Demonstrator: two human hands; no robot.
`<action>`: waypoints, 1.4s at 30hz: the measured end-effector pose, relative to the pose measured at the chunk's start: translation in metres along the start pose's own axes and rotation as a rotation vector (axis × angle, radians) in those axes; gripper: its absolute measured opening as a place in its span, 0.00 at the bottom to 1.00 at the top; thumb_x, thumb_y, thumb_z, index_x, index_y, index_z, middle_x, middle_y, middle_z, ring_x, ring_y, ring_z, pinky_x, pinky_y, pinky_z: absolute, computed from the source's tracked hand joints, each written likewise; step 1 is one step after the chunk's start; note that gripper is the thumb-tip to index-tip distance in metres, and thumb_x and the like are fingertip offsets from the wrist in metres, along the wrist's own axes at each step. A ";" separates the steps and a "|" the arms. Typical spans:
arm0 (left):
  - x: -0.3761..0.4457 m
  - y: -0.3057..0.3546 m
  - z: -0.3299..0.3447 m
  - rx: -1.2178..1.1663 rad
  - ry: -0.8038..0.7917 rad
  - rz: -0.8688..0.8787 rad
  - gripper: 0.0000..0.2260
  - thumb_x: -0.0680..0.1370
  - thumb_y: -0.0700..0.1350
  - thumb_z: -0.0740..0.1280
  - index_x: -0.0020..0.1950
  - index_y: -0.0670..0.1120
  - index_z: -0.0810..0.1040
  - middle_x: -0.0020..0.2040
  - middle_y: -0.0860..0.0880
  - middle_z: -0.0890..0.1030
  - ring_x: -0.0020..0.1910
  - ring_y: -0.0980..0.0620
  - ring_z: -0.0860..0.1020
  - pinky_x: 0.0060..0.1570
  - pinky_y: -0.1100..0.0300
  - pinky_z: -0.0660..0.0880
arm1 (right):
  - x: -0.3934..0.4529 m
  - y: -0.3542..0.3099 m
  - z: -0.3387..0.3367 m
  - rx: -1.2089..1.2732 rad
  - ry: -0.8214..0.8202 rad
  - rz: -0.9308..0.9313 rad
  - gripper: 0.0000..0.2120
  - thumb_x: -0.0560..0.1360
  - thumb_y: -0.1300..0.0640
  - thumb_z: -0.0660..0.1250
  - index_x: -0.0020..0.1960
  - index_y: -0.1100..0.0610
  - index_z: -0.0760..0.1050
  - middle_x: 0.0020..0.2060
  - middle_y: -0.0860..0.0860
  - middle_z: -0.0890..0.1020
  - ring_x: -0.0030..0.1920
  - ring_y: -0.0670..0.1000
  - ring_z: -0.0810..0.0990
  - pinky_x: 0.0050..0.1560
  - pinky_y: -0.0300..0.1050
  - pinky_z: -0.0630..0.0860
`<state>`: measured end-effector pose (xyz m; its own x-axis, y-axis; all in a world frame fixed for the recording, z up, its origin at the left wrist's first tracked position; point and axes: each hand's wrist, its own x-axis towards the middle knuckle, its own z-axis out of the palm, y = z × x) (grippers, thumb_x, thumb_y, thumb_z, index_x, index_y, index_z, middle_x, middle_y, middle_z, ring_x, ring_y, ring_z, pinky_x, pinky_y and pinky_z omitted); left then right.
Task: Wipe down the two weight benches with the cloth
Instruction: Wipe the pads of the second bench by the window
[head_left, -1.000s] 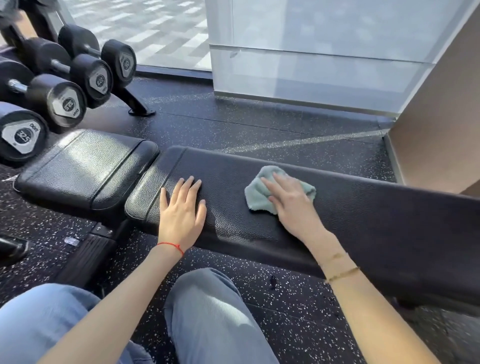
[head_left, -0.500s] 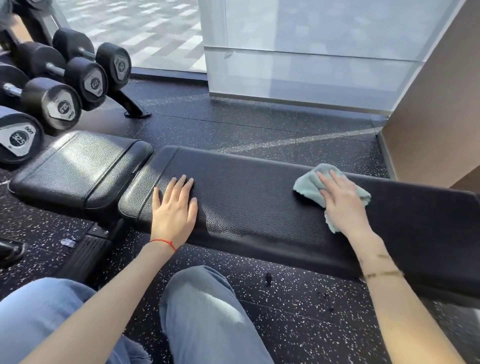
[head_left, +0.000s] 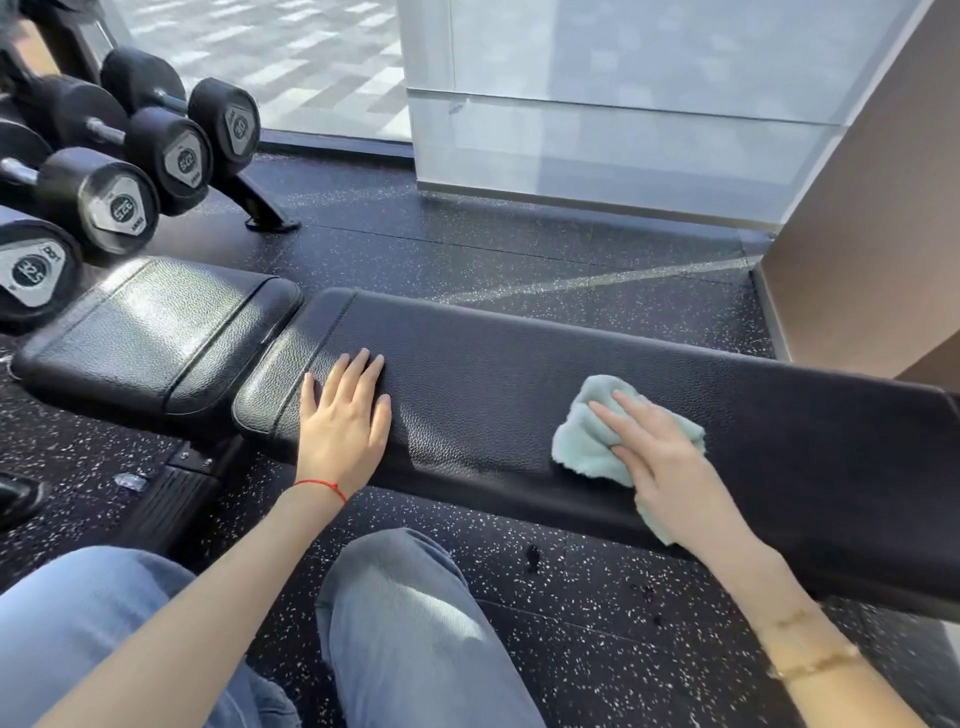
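- Both hands are on the long backrest pad (head_left: 519, 395) of the weight bench. Left hand (head_left: 345, 421) lies flat, fingers straight and together, palm down near the pad's 9 o'clock end; it holds nothing and looks to be bracing.
- Right hand (head_left: 660, 457) presses the cloth (head_left: 587, 447) onto the pad with straight fingers spread over it. No curl round the fabric shows; thumb is hidden, so a pinch underneath cannot be ruled out.
- Cloth: pale mint, fluffy, bunched into folds. It sits toward 3 o'clock from the left hand, well apart from it, with one corner trailing over the near edge of the pad.
- Seat pad (head_left: 156, 332) lies at 9 o'clock of the backrest pad, just beside it across a narrow gap. Only one bench is in view; the second cannot be seen.
- Handling, judged: cloth is light, soft and limp, likely to ruck up under a push, so flat palm pressure over its middle suits it better than an edge grip. Pad cover is grained, stiff and slightly glossy, so the cloth should slide easily.
- Dumbbells (head_left: 104, 202) on a rack at 10 o'clock. End plates carry numbers: "32.5" on one; the nearest seems to read "DOT" with a number too skewed to trust. Others are blurred.
- Speckled rubber floor (head_left: 519, 260) beneath; the person's knees in blue jeans (head_left: 405, 623) at 6 o'clock.
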<state>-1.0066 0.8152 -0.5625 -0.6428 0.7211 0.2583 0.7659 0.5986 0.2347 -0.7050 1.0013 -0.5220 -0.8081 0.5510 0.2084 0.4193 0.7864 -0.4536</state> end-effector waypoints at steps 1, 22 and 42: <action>0.000 0.000 -0.001 0.008 0.002 0.000 0.26 0.80 0.56 0.46 0.76 0.51 0.62 0.77 0.52 0.62 0.78 0.52 0.55 0.76 0.44 0.47 | 0.012 0.011 -0.001 -0.009 0.022 0.051 0.24 0.78 0.64 0.62 0.72 0.48 0.67 0.72 0.47 0.65 0.74 0.47 0.59 0.74 0.34 0.46; -0.004 -0.072 -0.037 0.099 -0.107 0.007 0.27 0.79 0.58 0.47 0.75 0.50 0.66 0.75 0.48 0.67 0.75 0.45 0.62 0.70 0.39 0.59 | 0.157 -0.046 0.078 0.020 -0.073 -0.071 0.21 0.81 0.55 0.58 0.73 0.45 0.64 0.75 0.51 0.62 0.76 0.56 0.57 0.76 0.49 0.50; -0.005 -0.154 -0.074 0.146 -0.163 -0.123 0.26 0.81 0.57 0.48 0.78 0.49 0.58 0.78 0.51 0.60 0.77 0.51 0.54 0.74 0.41 0.52 | 0.232 -0.157 0.145 0.093 -0.144 -0.274 0.20 0.82 0.52 0.56 0.74 0.47 0.64 0.76 0.51 0.60 0.77 0.54 0.54 0.76 0.48 0.47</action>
<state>-1.1222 0.6934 -0.5303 -0.7297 0.6792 0.0787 0.6834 0.7210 0.1142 -1.0186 0.9657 -0.5282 -0.9386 0.2723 0.2118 0.1442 0.8674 -0.4763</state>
